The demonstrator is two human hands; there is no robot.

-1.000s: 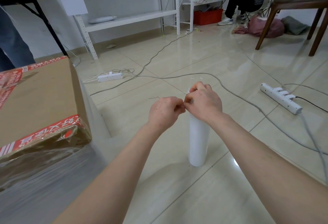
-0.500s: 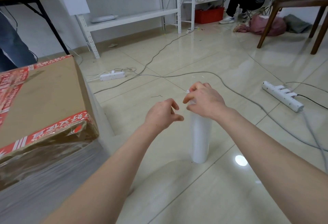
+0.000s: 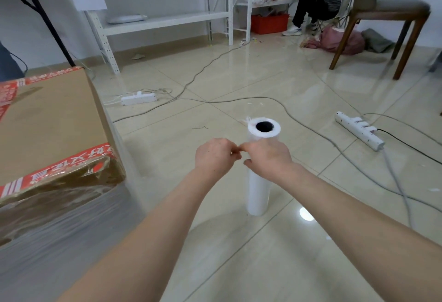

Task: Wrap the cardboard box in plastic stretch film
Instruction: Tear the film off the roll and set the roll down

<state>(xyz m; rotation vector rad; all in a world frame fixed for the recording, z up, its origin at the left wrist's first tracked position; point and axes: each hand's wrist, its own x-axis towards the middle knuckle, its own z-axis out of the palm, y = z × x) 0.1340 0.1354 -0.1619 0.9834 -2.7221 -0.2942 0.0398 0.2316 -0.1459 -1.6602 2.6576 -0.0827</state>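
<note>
Left hand: fingers curled, fingertips drawn narrow into a pinch that meets the other hand just in front of the roll's upper part.
Right hand: lies against the near side of the roll, thumb low, fingers reaching left into the same pinch.
Held or not: the film is too thin and clear to see between the fingertips, so I cannot tell whether either hand has an edge.
Stretch film roll: stands upright on the tiled floor, hollow core facing up, apart from the box.
Cardboard box: at the left, red tape along its edges, top bare.
Film on box: glossy layers cover the lower side faces.
Step in hand: probably picking at the roll's surface to find and lift the loose film end.
Progress: sides partly wrapped; more film seems needed.
Next move calls for: a firm 2-finger hold on the freed edge, peeled evenly so it does not tear, then carried to the box.
Nearby: 1 power strip and cables trail across the floor.
</note>
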